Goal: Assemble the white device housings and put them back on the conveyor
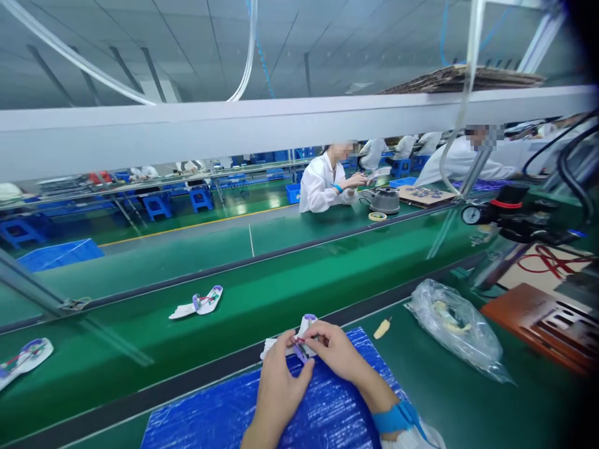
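Holding a white and purple part (304, 353) at the blue mat (219, 405)'s far edge with the left hand (283, 383); working at its middle with the right hand (334, 352), pinch too hidden to tell. Best to hold steady, push gently. To the left, on the green belt (262, 305), 2 more parts (201, 304).

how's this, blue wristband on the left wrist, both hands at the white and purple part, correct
Wrong wrist: the head view shows the blue wristband on the right one. The left hand and right hand are both at the white and purple part.
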A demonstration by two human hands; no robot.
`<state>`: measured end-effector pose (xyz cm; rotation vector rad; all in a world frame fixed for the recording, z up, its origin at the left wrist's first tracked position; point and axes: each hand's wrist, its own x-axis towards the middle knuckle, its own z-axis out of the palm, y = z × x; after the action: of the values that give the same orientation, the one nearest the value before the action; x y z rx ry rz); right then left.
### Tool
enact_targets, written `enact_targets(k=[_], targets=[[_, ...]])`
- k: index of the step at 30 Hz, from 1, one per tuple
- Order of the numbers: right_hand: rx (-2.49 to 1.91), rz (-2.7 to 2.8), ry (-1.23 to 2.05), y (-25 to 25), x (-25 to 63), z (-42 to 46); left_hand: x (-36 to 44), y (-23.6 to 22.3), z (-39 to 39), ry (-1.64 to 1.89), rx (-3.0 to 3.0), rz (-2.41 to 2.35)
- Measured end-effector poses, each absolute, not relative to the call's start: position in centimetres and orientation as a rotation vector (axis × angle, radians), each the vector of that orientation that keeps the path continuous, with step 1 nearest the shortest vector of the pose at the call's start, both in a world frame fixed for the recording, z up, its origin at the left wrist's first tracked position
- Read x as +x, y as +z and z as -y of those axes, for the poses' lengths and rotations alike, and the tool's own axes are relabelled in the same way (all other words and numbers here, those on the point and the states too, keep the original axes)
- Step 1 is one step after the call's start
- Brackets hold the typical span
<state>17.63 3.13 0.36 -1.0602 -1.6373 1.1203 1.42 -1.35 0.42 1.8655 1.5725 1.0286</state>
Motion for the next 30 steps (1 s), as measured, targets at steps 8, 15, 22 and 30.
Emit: enact_targets(k=[8,15,22,30], targets=[[-0.938,1.577,1.09,0.0,16.9,-3.0,0.6,0.8,0.9,1.227,1.444,-1.163],[-0.961,1.532,1.24,-0.1,16.3,-2.5,0.5,0.7,0.7,1.427,1.19,-1.182],[-0.93,1.465,1.405,0.0,15.8,-2.1,0.0,1.1,0.2,1.286,1.352,-1.28],[-1.01,1.446,1.345,-0.4,15.6,-2.0,-0.4,1.0,1.0,1.13,1.674,-1.302]])
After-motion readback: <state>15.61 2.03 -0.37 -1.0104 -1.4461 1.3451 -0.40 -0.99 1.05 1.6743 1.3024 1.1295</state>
